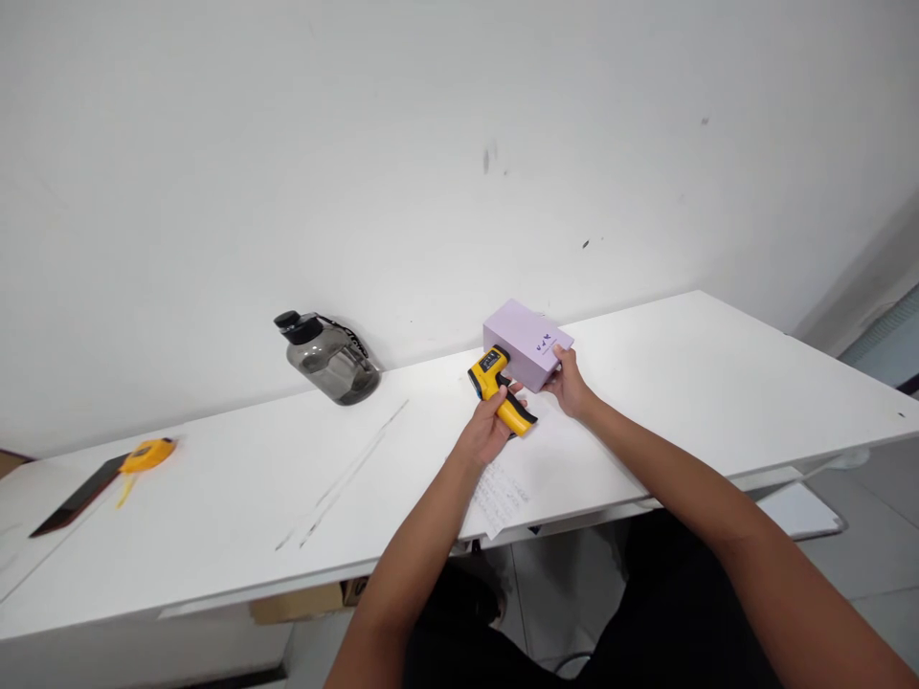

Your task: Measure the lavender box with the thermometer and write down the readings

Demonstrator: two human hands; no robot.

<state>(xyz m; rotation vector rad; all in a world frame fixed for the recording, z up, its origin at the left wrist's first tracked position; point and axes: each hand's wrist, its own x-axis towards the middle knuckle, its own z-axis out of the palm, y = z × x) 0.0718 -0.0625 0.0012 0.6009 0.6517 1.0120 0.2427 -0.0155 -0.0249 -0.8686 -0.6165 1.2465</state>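
My left hand [488, 431] is closed around the grip of a yellow and black infrared thermometer [511, 410], its small dark screen facing up. In my right hand [569, 385] is a light purple box [527, 335] with dark purple marks on its top, held by its near right corner. The head of the thermometer is right by the box's left near side; I cannot tell whether they touch. Beneath my hands lies a sheet of paper with handwriting [498, 498], partly covered by my left forearm.
A grey see-through bottle with a black cap [331, 359] leans near the wall behind the white table [718, 383]. At the far left, a yellow tape measure [148, 455] sits by a dark flat object [80, 498]. Under the table there is a cardboard box [298, 605].
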